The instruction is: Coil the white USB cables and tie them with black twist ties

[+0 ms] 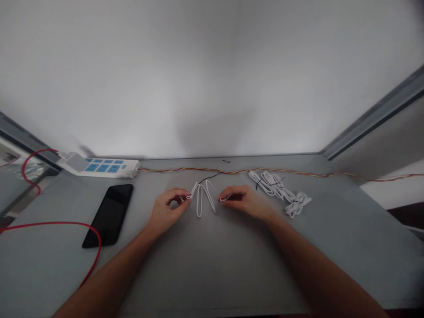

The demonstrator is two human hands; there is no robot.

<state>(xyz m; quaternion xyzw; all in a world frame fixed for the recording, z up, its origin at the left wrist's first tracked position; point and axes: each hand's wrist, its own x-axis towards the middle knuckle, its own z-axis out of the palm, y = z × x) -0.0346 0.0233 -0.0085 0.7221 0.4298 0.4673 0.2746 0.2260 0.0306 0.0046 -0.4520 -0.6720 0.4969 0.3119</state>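
Note:
A white cable (199, 201) lies in loose folds on the grey table between my two hands. My left hand (170, 205) pinches one small white end of this cable between thumb and fingertips. Opposite it, my right hand (243, 199) pinches the other end, where a small connector with a pale rim shows at the fingertips. A thin black tie (212, 176) lies just behind the folds, reaching toward the twisted wires.
Several bundled white cables (274, 185) lie to the right. At the left are a black phone (109, 216), a red cable (66, 223) and a white power strip (106, 168) with a plugged-in adapter. Twisted red-yellow wires (185, 168) cross the back, before a white wall (212, 88).

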